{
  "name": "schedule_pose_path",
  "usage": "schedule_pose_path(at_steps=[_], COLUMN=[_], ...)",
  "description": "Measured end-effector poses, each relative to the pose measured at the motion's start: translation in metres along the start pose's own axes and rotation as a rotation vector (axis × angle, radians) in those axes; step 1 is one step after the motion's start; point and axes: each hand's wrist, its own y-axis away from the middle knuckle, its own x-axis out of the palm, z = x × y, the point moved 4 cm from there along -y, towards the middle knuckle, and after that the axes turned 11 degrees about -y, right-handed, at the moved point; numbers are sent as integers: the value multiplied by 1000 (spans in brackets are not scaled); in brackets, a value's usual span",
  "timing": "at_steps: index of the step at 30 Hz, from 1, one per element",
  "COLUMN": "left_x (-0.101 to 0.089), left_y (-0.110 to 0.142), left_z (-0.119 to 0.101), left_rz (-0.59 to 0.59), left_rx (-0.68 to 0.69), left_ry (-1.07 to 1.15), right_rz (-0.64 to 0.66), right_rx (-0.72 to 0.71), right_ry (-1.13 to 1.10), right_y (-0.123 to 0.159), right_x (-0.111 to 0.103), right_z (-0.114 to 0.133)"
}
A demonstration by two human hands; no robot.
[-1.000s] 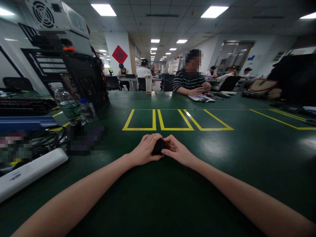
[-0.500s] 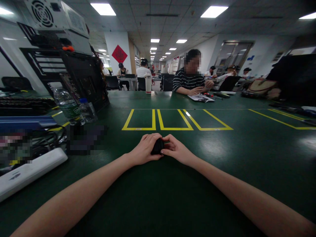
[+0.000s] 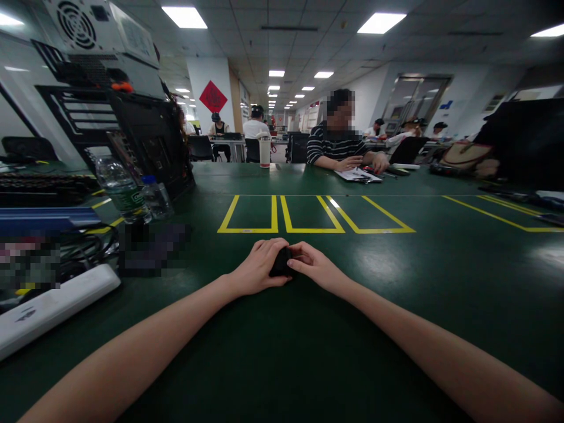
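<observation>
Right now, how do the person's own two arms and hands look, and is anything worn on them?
The left forearm and right forearm are bare, with no sleeve, watch or bracelet in view, and both taper toward the wrist. The left hand and right hand wear no gloves, and no ring shows. No cables or markings appear.

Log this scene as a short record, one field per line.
Left hand: curled around a black object
Right hand: fingertips at the object's right side
Surface: green table
Beyond hands: yellow outlines
Left side: large bottle, small bottle, white bar
Far side: cup, person in striped top
Object's identity: cannot tell, partly covered
</observation>
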Motion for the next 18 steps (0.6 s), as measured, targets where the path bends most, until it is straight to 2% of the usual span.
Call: schedule_pose_path(at_steps=[6,13,18], left_x=[2,3,3], left_y=[0,0,-1], left_z=[2,2,2], left_rz=[-12,-16,-21], left_rx=[-8,-6,-9], left_ry=[-3,-4,-10], right_rz=[59,10,-12], right_rx=[-33,-59,-13], right_ry=[-67,-60,-11], right_y=[5,2,1], right_x=[5,5,4], right_z=[4,5,3])
